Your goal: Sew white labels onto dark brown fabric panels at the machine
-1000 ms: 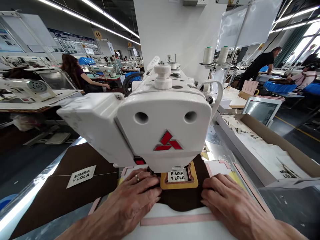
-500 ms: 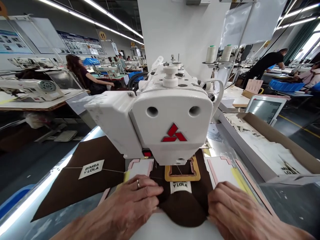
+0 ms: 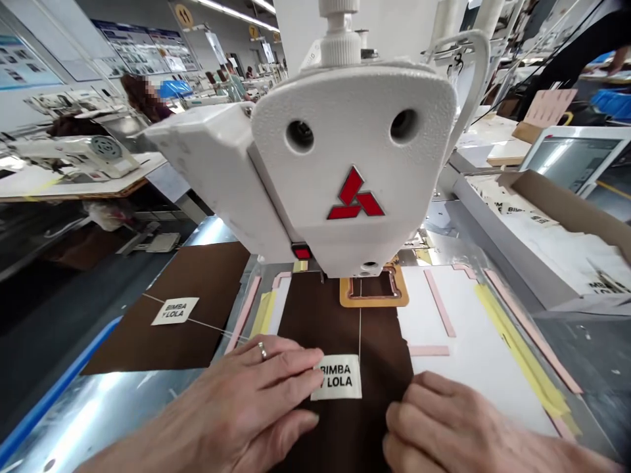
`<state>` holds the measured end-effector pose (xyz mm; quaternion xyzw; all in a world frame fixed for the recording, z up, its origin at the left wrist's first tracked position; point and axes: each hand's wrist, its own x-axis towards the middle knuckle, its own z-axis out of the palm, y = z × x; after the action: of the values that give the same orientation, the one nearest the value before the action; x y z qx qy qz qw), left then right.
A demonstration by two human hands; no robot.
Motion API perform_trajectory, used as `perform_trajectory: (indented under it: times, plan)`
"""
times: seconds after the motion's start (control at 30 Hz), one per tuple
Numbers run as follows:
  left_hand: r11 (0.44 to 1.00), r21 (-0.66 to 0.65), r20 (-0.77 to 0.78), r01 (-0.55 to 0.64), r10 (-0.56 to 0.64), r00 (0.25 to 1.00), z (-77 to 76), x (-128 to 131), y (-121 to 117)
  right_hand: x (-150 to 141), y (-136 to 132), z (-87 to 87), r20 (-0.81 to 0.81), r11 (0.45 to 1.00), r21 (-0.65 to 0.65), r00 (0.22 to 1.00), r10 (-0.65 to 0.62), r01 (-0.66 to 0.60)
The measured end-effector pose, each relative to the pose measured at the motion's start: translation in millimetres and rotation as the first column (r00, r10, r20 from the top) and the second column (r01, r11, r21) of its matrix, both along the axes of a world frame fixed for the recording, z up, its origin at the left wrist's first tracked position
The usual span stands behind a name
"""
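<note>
A dark brown fabric panel [image 3: 345, 335] lies under the head of a white sewing machine [image 3: 340, 131]. On the panel is a white label [image 3: 340, 378] printed BIMBA Y LOLA, and a pale thread runs from it up toward the machine. My left hand [image 3: 256, 394], with a ring on one finger, rests on the panel with fingers stretched out, fingertips over the label's left edge, thumb apart. Curled fingers of my right hand [image 3: 434, 420] grip the panel's right edge. A tan clamp frame [image 3: 374, 302] sits over the panel's upper part.
At left lies another brown panel [image 3: 207, 276] with a similar label [image 3: 175, 311], joined by thread. A white template with pink strips [image 3: 453, 328] lies at right. Beyond it stands a box of labels [image 3: 552, 256]. A blue edge [image 3: 59, 394] borders the lower left. A co-worker [image 3: 142, 98] sits behind.
The brown panel has come toward me and lies flatter, so the label shows whole and clear of the clamp frame. Both hands moved with it. My view has tilted down and closer.
</note>
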<state>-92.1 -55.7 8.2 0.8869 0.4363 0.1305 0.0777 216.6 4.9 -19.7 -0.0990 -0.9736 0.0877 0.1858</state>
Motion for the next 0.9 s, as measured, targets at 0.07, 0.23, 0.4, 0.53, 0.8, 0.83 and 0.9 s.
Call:
perform_trajectory:
  times: [0.07,0.23,0.4,0.53,0.8,0.83,0.9]
  plan:
    - [0.999,0.036,-0.042,-0.016,0.017,0.999,-9.3,7,9,5,8,-1.0,-0.02,0.99,-0.043,0.991,-0.135,0.134]
    - [0.979,-0.013,-0.068,-0.205,0.204,0.977,-22.0,33,23,7,27,-8.0,0.052,0.891,0.003,0.89,-0.454,0.454]
    - [0.921,-0.317,-0.058,-0.227,0.22,0.974,-13.1,44,36,-8,28,-13.6,0.137,0.937,0.04,0.927,-0.348,0.346]
    - [0.845,-0.467,0.011,-0.26,0.3,0.954,-9.1,34,37,-12,26,-12.7,0.057,0.927,-0.124,0.935,-0.349,0.354]
    - [0.533,-0.825,0.183,-0.187,0.566,0.804,21.5,5,33,-24,21,9.1,-0.123,0.766,-0.541,0.868,-0.481,0.347]
    - [0.516,-0.844,0.219,-0.148,0.583,0.783,20.9,5,36,-29,21,10.8,-0.107,0.741,-0.584,0.873,-0.476,0.333]
    - [0.481,-0.875,0.277,-0.057,0.595,0.755,16.3,7,44,-38,23,13.0,-0.048,0.684,-0.66,0.89,-0.453,0.312]
